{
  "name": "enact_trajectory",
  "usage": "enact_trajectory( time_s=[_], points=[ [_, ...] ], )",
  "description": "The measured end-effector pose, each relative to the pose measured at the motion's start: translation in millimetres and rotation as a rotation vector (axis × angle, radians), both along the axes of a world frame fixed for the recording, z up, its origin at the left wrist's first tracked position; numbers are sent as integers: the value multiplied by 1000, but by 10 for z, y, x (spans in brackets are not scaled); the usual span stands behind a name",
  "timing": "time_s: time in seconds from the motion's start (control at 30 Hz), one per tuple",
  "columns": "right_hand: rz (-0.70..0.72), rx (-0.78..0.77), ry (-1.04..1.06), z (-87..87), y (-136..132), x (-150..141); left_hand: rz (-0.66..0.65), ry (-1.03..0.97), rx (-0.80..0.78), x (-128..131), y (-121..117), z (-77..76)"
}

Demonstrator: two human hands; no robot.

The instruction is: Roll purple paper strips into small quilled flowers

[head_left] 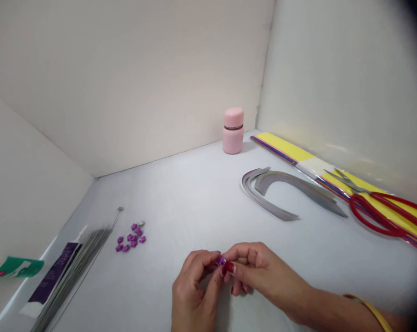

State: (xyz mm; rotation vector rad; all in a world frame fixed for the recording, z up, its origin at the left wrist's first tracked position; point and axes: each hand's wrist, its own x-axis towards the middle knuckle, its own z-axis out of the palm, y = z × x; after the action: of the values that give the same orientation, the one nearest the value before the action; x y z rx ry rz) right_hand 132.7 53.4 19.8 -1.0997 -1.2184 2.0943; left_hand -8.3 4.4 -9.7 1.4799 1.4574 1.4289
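Between the fingertips of both hands is a small shiny purple paper star (pixel 221 261), partly covered by the fingers. My left hand (pixel 196 286) pinches it from the left with thumb and index finger. From the right, my right hand (pixel 260 272) pinches the same piece, its red-nailed thumb pressed against it. Off to the left on the white table lies a loose group of several purple stars (pixel 134 240), with a silvery piece (pixel 141 224) at its upper edge.
Curved silver paper strips (pixel 274 207) lie beyond my right hand. Red-handled scissors (pixel 378 219) rest on a yellow paper pack (pixel 319 170) along the right wall. A pink flask (pixel 233 131) stands at the back. Left are thin wires (pixel 77 267) and a purple-white tube (pixel 54 276).
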Motion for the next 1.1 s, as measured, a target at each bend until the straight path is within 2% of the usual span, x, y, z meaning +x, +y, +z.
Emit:
enact_trajectory(
  time_s=[0.3,0.47,0.6,0.8,0.97,1.1],
  points=[
    [-16,-28,29,-37,6,26,56,87,62,16,-19,0],
    [5,-55,116,-42,18,44,13,245,167,-13,-12,15],
    [6,-61,106,-46,13,43,-19,309,193,-30,-10,8],
    [17,-28,113,-45,4,43,-15,346,234,-10,-29,46],
    [-20,22,88,-25,-32,15,-38,510,291,-39,-27,96],
    [-49,72,74,-17,-56,-23,-85,532,264,-83,-22,94]
  ],
)
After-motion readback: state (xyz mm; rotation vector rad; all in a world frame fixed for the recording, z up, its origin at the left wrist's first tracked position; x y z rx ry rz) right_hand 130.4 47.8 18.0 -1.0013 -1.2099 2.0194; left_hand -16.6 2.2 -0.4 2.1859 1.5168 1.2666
